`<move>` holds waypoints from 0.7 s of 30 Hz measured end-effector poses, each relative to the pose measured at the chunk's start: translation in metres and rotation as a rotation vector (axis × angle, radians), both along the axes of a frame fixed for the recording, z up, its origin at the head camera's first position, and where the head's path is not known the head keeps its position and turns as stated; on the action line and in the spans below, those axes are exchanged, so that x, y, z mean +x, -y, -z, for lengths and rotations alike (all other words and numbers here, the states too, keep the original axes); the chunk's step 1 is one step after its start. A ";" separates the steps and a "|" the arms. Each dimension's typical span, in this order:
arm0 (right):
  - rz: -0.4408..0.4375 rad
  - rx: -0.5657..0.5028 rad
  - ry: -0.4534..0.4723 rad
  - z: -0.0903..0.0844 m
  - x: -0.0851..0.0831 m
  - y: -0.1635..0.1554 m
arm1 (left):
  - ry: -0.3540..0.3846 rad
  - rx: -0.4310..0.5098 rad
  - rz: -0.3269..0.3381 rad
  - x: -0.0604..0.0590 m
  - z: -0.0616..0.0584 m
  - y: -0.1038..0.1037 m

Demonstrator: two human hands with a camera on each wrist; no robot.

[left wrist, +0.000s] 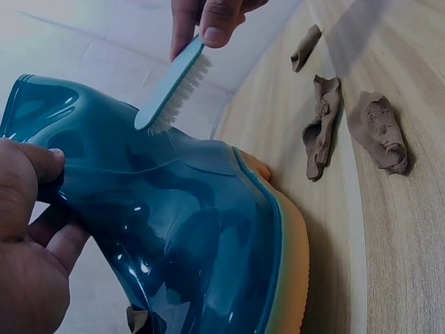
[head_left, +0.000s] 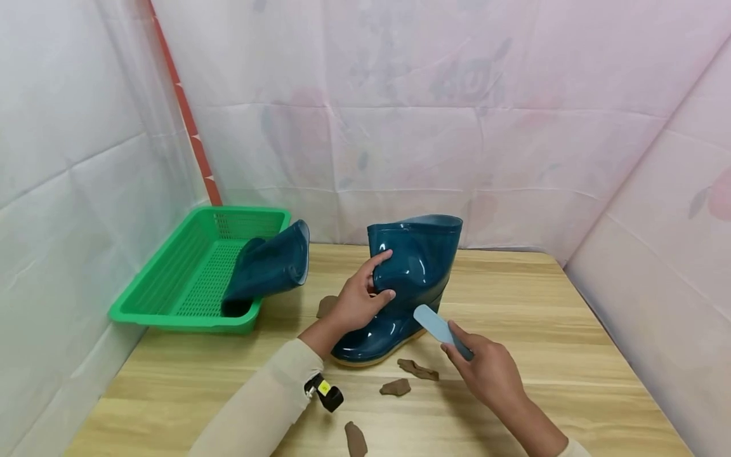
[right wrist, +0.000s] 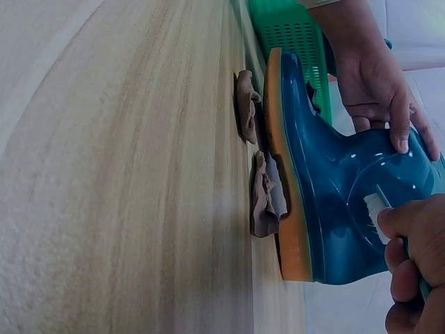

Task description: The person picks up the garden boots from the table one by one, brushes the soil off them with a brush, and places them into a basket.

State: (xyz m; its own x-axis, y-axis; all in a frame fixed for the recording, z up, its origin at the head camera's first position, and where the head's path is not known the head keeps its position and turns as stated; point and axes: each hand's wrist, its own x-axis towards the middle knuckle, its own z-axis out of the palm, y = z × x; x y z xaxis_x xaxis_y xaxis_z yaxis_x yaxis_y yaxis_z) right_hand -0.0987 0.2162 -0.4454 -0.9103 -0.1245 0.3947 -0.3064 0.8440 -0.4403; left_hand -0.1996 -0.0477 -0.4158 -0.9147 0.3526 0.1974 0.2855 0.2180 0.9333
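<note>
A shiny dark blue rubber boot [head_left: 408, 273] with a tan sole stands upright on the table, toe toward the lower left in the head view. My left hand [head_left: 360, 297] grips the boot's shaft at the front, thumb and fingers bent round it. In my right hand [head_left: 492, 368] is a light blue brush [head_left: 435, 325], pinched by its handle. Its white bristles [left wrist: 182, 94] face the boot and lie close to the ankle in the left wrist view. Several flat brown clay-like pieces [head_left: 395, 387] lie on the table around the boot.
A green plastic basket [head_left: 171, 273] stands at the left, with a second blue boot [head_left: 268, 263] leaning over its right rim. The wooden table [head_left: 537, 298] ends at cloth walls at the back and sides. A small black wrist camera [head_left: 329, 397] sits on my left sleeve.
</note>
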 end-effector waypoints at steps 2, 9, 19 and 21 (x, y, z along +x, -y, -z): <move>-0.003 -0.006 0.003 0.000 0.000 -0.001 | -0.016 -0.004 -0.001 0.000 -0.001 -0.001; -0.008 -0.011 0.005 -0.001 -0.001 -0.001 | -0.058 -0.018 -0.013 -0.003 -0.003 0.000; 0.000 0.004 -0.007 0.000 -0.001 -0.005 | -0.143 0.021 0.062 -0.001 -0.005 0.000; 0.001 0.008 -0.006 0.001 -0.001 -0.006 | -0.164 0.017 0.050 0.000 -0.005 0.000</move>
